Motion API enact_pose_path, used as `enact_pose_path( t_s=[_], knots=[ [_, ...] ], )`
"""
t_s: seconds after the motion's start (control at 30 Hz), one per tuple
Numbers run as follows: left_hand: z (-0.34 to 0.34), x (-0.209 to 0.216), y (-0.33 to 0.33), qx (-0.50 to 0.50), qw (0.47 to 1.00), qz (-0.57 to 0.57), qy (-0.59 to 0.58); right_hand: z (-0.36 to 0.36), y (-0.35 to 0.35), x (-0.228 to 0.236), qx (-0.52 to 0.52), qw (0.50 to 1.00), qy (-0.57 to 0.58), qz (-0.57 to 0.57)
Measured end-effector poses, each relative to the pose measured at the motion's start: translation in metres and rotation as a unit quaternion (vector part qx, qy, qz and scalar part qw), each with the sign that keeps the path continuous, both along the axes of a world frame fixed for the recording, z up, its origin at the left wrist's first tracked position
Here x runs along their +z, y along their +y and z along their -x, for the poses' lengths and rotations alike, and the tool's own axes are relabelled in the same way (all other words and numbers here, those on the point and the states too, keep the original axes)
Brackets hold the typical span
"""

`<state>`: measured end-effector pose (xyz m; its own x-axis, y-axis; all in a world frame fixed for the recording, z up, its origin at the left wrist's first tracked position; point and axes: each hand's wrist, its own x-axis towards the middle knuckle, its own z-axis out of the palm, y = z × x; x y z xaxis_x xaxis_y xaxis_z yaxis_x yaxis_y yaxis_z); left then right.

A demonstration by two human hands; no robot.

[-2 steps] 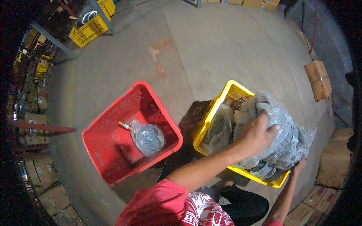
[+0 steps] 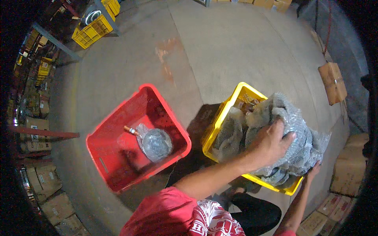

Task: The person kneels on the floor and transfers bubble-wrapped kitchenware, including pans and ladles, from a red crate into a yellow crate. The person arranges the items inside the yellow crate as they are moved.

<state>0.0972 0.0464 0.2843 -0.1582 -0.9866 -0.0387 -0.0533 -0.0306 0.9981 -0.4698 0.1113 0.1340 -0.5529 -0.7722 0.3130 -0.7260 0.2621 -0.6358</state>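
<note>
A large bubble-wrapped bundle [image 2: 295, 133] sits at the top of a yellow crate [image 2: 220, 122] on the concrete floor. My left hand [image 2: 271, 142] is spread over the bundle's top and presses into the wrap. My right hand [image 2: 314, 170] grips its lower right edge from below, with only the fingers showing. More bubble wrap [image 2: 228, 135] fills the crate's left side. To the left stands a red crate [image 2: 118, 129] holding one small bubble-wrapped item [image 2: 155, 143] with a copper tube end sticking out.
Cardboard boxes [image 2: 332, 82] lie along the right wall and at the lower right. More yellow crates [image 2: 92, 29] stand at the far upper left by shelving stacked with boxes [image 2: 37, 135]. Bare concrete floor [image 2: 220, 47] stretches beyond both crates.
</note>
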Motion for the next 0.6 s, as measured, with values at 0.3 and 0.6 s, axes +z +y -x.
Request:
enact_pose_path(
  t_s=[0.3, 0.6],
  knots=[
    [0.02, -0.079, -0.047, 0.036, 0.996, -0.019, -0.084, -0.029, -0.001, 0.011, -0.002, 1.0, 0.026, 0.012],
    [0.048, -0.098, -0.05, 0.058, 0.993, 0.022, -0.103, -0.067, 0.003, 0.029, -0.067, 0.995, 0.058, -0.043]
  ],
)
